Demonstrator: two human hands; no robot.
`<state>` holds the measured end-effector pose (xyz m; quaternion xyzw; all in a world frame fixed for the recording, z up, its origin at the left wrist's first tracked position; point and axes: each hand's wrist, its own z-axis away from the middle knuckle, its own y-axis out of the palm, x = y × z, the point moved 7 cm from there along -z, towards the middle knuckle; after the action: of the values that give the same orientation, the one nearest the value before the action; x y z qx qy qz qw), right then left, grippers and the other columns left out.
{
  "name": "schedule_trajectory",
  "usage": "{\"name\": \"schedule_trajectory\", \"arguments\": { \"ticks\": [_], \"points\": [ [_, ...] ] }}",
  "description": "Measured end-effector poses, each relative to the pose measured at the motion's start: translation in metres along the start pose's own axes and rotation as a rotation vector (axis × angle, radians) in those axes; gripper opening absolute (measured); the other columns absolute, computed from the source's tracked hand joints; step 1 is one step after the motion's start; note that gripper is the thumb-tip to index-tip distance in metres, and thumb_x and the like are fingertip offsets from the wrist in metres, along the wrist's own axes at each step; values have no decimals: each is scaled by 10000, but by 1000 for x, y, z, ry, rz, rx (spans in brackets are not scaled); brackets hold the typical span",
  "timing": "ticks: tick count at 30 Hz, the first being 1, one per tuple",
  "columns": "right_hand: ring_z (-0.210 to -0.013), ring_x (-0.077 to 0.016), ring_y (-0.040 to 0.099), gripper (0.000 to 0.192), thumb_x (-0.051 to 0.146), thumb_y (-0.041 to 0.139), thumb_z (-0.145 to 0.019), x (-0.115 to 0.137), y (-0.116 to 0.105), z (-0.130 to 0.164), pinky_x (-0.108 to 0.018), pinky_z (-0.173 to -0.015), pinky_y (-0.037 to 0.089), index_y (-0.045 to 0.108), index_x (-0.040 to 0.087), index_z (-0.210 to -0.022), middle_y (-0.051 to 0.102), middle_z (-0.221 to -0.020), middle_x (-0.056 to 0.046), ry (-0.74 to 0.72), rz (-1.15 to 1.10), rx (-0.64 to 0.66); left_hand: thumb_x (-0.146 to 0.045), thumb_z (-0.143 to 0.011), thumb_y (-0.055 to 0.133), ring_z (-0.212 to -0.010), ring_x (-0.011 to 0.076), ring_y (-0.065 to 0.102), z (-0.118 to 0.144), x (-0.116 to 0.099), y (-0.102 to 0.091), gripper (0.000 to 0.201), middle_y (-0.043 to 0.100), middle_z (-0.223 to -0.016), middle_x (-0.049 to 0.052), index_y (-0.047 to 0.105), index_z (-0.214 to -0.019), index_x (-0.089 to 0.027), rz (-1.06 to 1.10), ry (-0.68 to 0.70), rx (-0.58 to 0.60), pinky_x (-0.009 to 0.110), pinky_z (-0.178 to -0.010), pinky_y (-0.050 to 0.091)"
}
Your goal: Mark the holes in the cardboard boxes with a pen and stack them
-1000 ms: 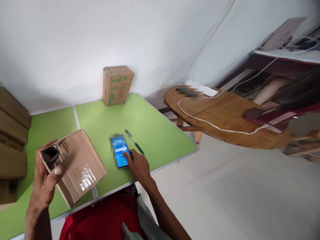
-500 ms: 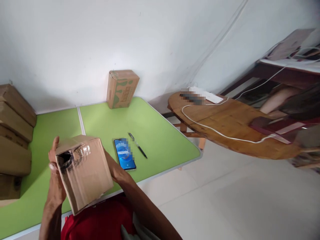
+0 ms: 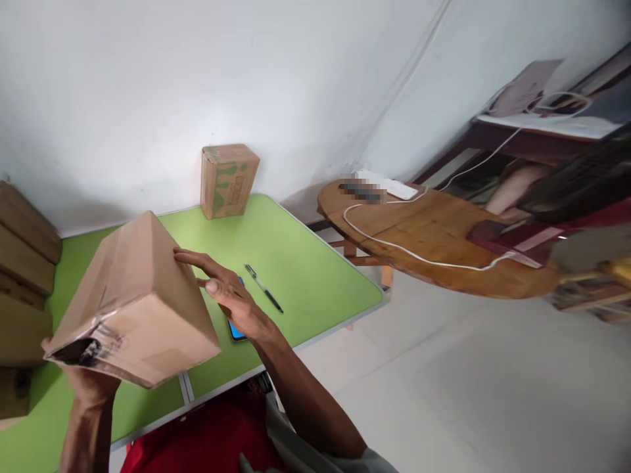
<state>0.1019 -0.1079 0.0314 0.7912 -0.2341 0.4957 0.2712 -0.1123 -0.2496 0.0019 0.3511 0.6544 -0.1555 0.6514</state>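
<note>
A brown cardboard box (image 3: 140, 302) is held tilted above the green table (image 3: 305, 289). One lower corner of it has a dark, torn hole with black marks and clear tape around it. My left hand (image 3: 93, 384) grips the box from below at its left end, its fingers partly hidden by the cardboard. On the other side, my right hand (image 3: 229, 299) has its fingers stretched out, with the fingertips at the box's right face. Beneath that hand lies a phone (image 3: 237, 332), mostly covered. A black pen (image 3: 265, 289) rests just right of it.
Several cardboard boxes (image 3: 24, 276) are stacked at the left. A box with green print (image 3: 229, 182) stands against the wall. To the right is an oval wooden table (image 3: 419, 230) with a white cable (image 3: 394, 246); a person's leg (image 3: 517, 187) shows beyond.
The box has been turned and tipped, so its top and right face now show. My right hand has come out from behind it, over the phone. The view has shifted slightly right.
</note>
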Motion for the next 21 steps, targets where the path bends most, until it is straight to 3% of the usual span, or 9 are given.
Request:
{"name": "schedule_trajectory", "arguments": {
  "ticks": [4,7,9,12,14,16,18,21],
  "points": [
    [-1634,-362,540,457,727,824,-981,13,-17,-2,-585,-1379,373,864,339,-1219,764,-1560,-56,-107,92,-108,-1020,-607,761,-1483,460,657,6,28,7,1050,833,-1318,149,800,-1331,-260,85,-290,123,575,-1155,645],
    [-1564,-357,605,384,690,834,-988,7,-26,-6,-594,-1383,377,857,311,-1050,815,-1405,-70,-159,75,-142,-825,-616,900,-1364,477,731,6,35,10,866,834,-1312,151,829,-1271,-263,-4,-302,185,617,-1151,643],
    [-1604,-347,559,448,679,900,-930,-7,-31,-9,-578,-1377,403,822,323,-1190,705,-1569,-75,-144,45,-212,-640,-583,988,-1266,452,773,2,32,12,819,831,-1336,124,822,-1291,-264,-66,-248,177,583,-1090,677],
    [-1737,-339,373,964,728,996,-781,-35,-33,-10,-559,-1393,399,597,367,-1582,418,-1832,-89,-82,-43,-293,-549,-585,1020,-1157,367,794,-7,26,17,834,830,-1328,98,800,-1332,-253,-112,-152,196,428,-931,711],
    [-1763,-340,322,1205,727,1025,-735,-48,-28,-9,-559,-1418,357,433,365,-1719,356,-1875,-104,-51,-82,-260,-487,-573,1042,-1084,295,785,-12,27,14,803,838,-1262,70,798,-1303,-259,-144,-103,195,325,-848,688],
    [-1754,-351,337,1317,682,1059,-711,-57,-25,-6,-562,-1431,319,352,354,-1772,351,-1886,-111,-8,-66,-210,-441,-526,1058,-1037,256,768,-17,34,3,801,837,-1209,40,793,-1265,-276,-175,-88,175,287,-828,667],
    [-1723,-363,393,1358,642,1083,-688,-63,-27,0,-569,-1418,328,342,344,-1787,401,-1864,-118,45,-25,-169,-463,-527,1049,-1018,271,768,-18,46,-14,765,840,-1175,37,788,-1223,-284,-233,-94,143,324,-838,673],
    [-1581,-369,576,1148,626,1069,-713,-71,-35,8,-570,-1341,418,540,307,-1681,624,-1694,-122,131,31,-87,-535,-570,1023,-1016,352,785,-13,63,-43,685,842,-1025,57,801,-1163,-273,-351,-109,101,459,-898,692]
  ]
}}
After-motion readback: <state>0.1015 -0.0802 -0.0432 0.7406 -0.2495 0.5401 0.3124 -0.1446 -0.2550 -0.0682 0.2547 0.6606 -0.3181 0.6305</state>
